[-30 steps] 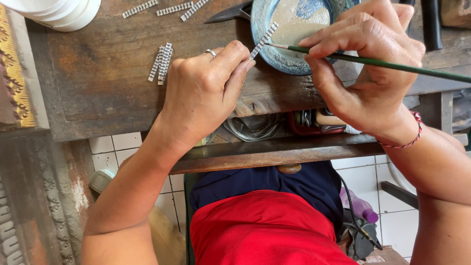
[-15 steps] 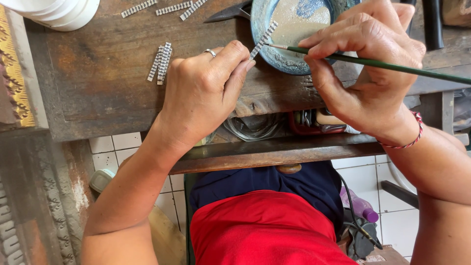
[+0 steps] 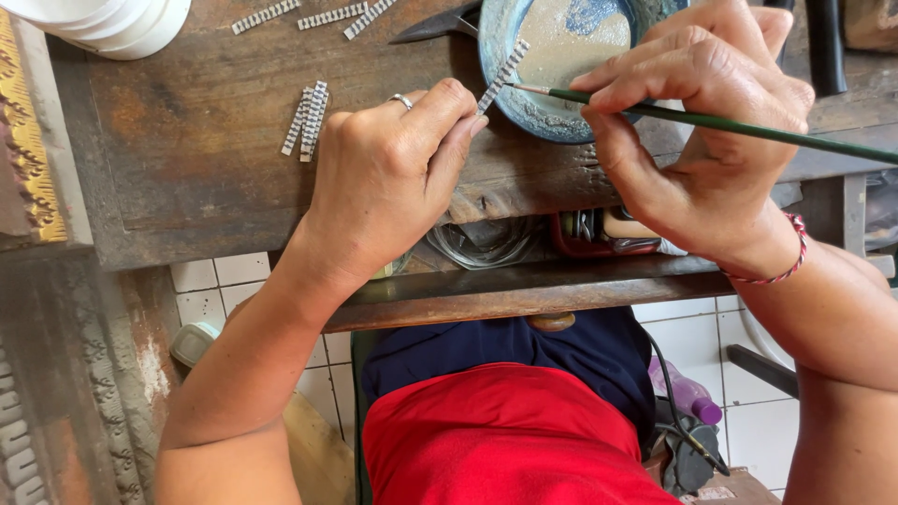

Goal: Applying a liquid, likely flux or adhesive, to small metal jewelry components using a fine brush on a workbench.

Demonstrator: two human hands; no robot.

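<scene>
The worn wooden table [image 3: 215, 159] lay under everything I was doing, and I place the rest from the blue bowl [image 3: 524, 108] that sat on its far edge. Left of the bowl, at the table's far left corner, stood a stack of white bowls [image 3: 112, 23], and beyond the table's left side ran a gilded carved frame [image 3: 28, 140]. My left hand [image 3: 393, 178] rested on the table just left of the bowl, a ring on one finger, thumb and forefinger pinched shut on a small notched silvery strip [image 3: 502, 77] whose upper end leaned over the bowl's rim. My right hand [image 3: 702, 140] hovered at the bowl's right side, its fingers closed around a thin green brush [image 3: 730, 126], the handle running off to the right and the tip meeting the strip at the bowl's left rim. The two hands were apart, each clamped on its own thing. Inside the bowl I saw pale, grainy paste with a blue patch near the far wall. A dark metal blade [image 3: 435, 25] lay just left of the bowl's far rim. Further left of the bowl a small bundle of strips [image 3: 307, 120] lay on the wood, and a few loose strips [image 3: 318, 14] lay near the table's far edge.
</scene>
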